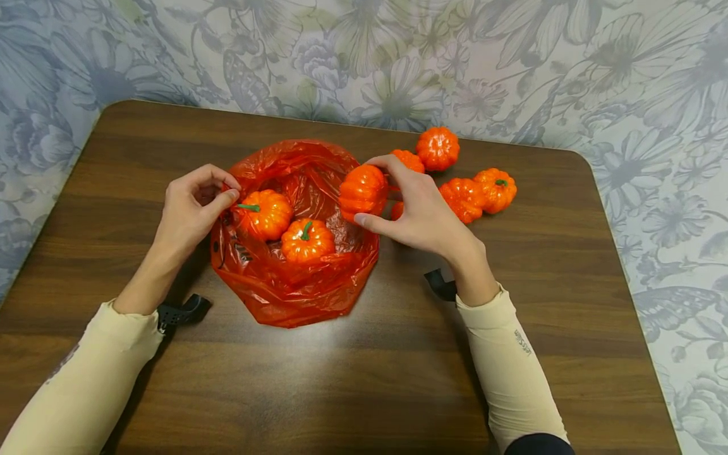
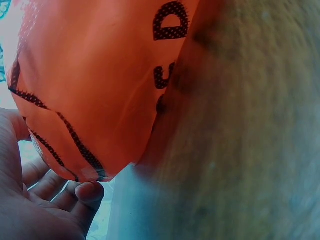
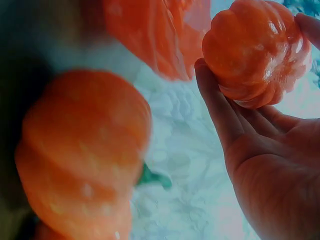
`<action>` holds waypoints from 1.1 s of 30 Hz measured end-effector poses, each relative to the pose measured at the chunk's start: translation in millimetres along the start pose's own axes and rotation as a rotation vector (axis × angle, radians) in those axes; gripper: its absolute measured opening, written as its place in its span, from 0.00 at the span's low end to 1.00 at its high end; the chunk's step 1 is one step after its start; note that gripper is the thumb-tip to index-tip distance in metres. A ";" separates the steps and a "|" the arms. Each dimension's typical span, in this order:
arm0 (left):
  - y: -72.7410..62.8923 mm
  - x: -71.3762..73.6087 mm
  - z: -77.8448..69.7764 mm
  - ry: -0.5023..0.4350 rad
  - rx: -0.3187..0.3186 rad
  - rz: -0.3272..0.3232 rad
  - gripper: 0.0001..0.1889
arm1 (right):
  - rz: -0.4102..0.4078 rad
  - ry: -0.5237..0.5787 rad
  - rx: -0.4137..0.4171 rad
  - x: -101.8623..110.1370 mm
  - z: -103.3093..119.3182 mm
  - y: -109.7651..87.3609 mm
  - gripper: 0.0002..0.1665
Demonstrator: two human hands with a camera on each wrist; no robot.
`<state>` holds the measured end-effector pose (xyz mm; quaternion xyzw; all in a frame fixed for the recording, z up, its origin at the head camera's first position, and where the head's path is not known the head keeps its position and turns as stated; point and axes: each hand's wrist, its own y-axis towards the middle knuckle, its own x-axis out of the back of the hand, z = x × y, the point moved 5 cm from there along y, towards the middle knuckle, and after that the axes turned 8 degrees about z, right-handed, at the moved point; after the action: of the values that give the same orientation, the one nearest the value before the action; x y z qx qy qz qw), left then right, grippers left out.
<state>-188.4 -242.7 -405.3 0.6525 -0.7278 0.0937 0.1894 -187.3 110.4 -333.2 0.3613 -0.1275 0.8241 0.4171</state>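
A red plastic bag stands with its mouth spread wide on the table. Two small orange pumpkins with green stems lie inside it, one pumpkin at the left and another pumpkin nearer the front. My left hand pinches the bag's left rim between thumb and fingers; dark print shows on the bag in the left wrist view. In my right hand is a third pumpkin, gripped between thumb and fingers over the bag's right rim. The right wrist view shows this held pumpkin from below.
Several more pumpkins lie right of the bag, among them one pumpkin at the back and one pumpkin farthest right. Some are partly hidden behind my right hand. The brown wooden table meets a flower-patterned wall at the back.
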 end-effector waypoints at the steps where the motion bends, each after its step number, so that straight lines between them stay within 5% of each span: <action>1: -0.2 0.0 -0.5 0.002 0.001 0.000 0.07 | 0.016 -0.001 0.004 -3.8 0.2 1.0 0.39; 10: 0.1 -0.6 -0.4 0.011 0.002 0.002 0.07 | 0.117 -0.003 0.000 -25.4 -0.5 6.8 0.38; 22: -0.8 -0.4 -0.3 -0.006 -0.006 0.005 0.08 | 0.369 -0.078 -0.066 -47.5 -6.2 5.9 0.42; 33: -3.3 0.2 -2.4 0.004 -0.008 0.002 0.07 | 0.348 -0.073 -0.036 -45.3 -3.6 4.7 0.44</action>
<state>-184.8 -242.4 -403.4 0.6510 -0.7283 0.0921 0.1932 -175.0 82.3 -367.1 0.3558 -0.2178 0.8679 0.2696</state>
